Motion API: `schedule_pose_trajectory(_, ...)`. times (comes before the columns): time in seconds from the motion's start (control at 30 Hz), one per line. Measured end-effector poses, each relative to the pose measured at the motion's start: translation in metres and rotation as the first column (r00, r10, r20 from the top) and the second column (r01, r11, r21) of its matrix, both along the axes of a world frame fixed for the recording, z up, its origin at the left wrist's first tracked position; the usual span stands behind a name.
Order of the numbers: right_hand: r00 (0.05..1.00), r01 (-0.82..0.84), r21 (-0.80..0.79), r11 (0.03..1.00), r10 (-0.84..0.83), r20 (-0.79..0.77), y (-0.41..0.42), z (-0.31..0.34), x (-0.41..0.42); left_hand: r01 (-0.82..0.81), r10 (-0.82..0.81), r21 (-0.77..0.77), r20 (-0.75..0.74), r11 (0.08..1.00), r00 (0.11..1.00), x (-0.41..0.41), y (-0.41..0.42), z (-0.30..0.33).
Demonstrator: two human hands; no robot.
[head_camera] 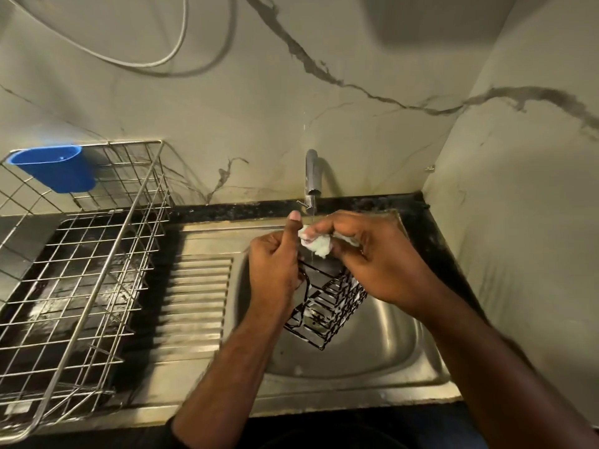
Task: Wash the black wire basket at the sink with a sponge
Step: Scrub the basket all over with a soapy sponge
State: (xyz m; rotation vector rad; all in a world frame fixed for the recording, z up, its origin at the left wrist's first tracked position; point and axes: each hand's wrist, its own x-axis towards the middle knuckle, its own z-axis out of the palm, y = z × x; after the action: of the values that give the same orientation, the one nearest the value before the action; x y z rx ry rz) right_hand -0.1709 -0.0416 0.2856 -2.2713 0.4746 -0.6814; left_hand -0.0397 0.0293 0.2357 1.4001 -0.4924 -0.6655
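The black wire basket (327, 306) hangs tilted over the steel sink bowl (382, 348), its open top toward me. My left hand (275, 270) grips its near upper rim, thumb raised. My right hand (372, 254) is closed around a pale, soapy sponge (316, 243) and presses it at the basket's top edge. A thin stream of water falls from the chrome tap (311, 176) onto the sponge and basket.
A large steel wire dish rack (81, 270) stands on the left over a dark tray, with a blue plastic cup holder (55, 170) hooked on its back corner. The ribbed drainboard (194, 296) lies between rack and bowl. Marble-patterned walls close in behind and at right.
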Motion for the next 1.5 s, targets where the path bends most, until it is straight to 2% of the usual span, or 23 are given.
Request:
schedule_pose_trajectory(0.07,1.000,-0.025,-0.035,0.999,0.024,-0.014,-0.002,-0.001,-0.003,0.029,-0.030,0.016,0.028,0.999,0.999,-0.006,0.000,0.000)
schedule_pose_trajectory(0.13,0.994,0.001,-0.094,0.996,-0.011,-0.107,-0.011,-0.009,-0.010,0.031,-0.033,0.039,0.041,0.999,0.999,-0.013,0.000,0.004)
schedule_pose_trajectory(0.27,0.939,0.261,-0.093,0.961,-0.275,-0.205,-0.049,-0.031,-0.045,-0.053,0.053,0.055,-0.014,0.997,0.998,-0.019,-0.003,0.009)
schedule_pose_trajectory(0.37,0.856,0.467,-0.100,0.879,-0.477,-0.199,-0.066,-0.048,-0.068,-0.081,0.081,-0.003,-0.024,0.997,0.996,-0.023,-0.005,0.003)
schedule_pose_trajectory(0.47,0.726,0.644,-0.125,0.755,-0.654,-0.210,-0.077,-0.057,-0.083,-0.043,0.044,-0.050,0.010,0.998,0.999,-0.027,-0.003,-0.001)
schedule_pose_trajectory(0.57,0.658,0.691,-0.114,0.714,-0.687,-0.309,-0.087,-0.066,-0.091,-0.029,0.033,-0.091,0.042,0.995,0.999,-0.024,0.002,-0.006)
schedule_pose_trajectory(0.67,0.658,0.707,0.000,0.708,-0.657,-0.367,-0.089,-0.071,-0.090,-0.102,0.098,-0.093,-0.044,0.990,0.994,-0.021,0.003,-0.010)
schedule_pose_trajectory(0.73,0.678,0.720,0.131,0.682,-0.648,-0.347,-0.089,-0.069,-0.087,-0.131,0.119,-0.100,-0.112,0.986,0.986,-0.018,0.005,-0.014)
schedule_pose_trajectory(0.8,0.713,0.700,0.303,0.646,-0.622,-0.324,-0.089,-0.068,-0.085,-0.106,0.094,-0.101,-0.119,0.989,0.988,-0.017,0.009,-0.015)
schedule_pose_trajectory(0.93,0.760,0.646,0.444,0.621,-0.578,-0.297,-0.083,-0.063,-0.079,-0.139,0.127,-0.050,-0.197,0.989,0.972,-0.003,0.014,-0.024)
schedule_pose_trajectory(1.0,0.777,0.608,0.536,0.586,-0.579,-0.247,-0.079,-0.059,-0.075,-0.023,0.022,-0.002,-0.109,1.000,0.994,0.009,0.016,-0.028)
schedule_pose_trajectory(1.07,0.781,0.586,0.573,0.573,-0.589,-0.211,-0.075,-0.057,-0.071,0.115,-0.117,0.119,0.008,0.986,0.993,0.020,0.018,-0.025)
schedule_pose_trajectory(1.17,0.783,0.554,0.619,0.556,-0.602,-0.160,-0.064,-0.048,-0.067,0.304,-0.343,0.230,0.154,0.924,0.926,0.030,0.023,-0.021)
schedule_pose_trajectory(1.23,0.811,0.511,0.639,0.576,-0.569,-0.135,-0.054,-0.038,-0.066,0.364,-0.445,0.331,0.213,0.870,0.870,0.037,0.021,-0.028)
schedule_pose_trajectory(1.3,0.866,0.459,0.595,0.660,-0.482,-0.133,-0.037,-0.031,-0.058,0.398,-0.492,0.347,0.247,0.849,0.835,0.033,0.017,-0.030)
schedule_pose_trajectory(1.4,0.907,0.412,0.259,0.873,-0.366,-0.208,-0.016,-0.035,-0.042,0.445,-0.513,0.298,0.212,0.845,0.832,0.011,0.005,-0.023)
schedule_pose_trajectory(1.43,0.906,0.394,0.165,0.904,-0.351,-0.239,-0.011,-0.036,-0.037,0.431,-0.492,0.301,0.169,0.851,0.854,-0.001,0.001,-0.021)
schedule_pose_trajectory(1.5,0.903,0.378,0.092,0.921,-0.345,-0.258,-0.007,-0.035,-0.033,0.399,-0.418,0.271,0.013,0.876,0.908,-0.017,-0.008,-0.024)
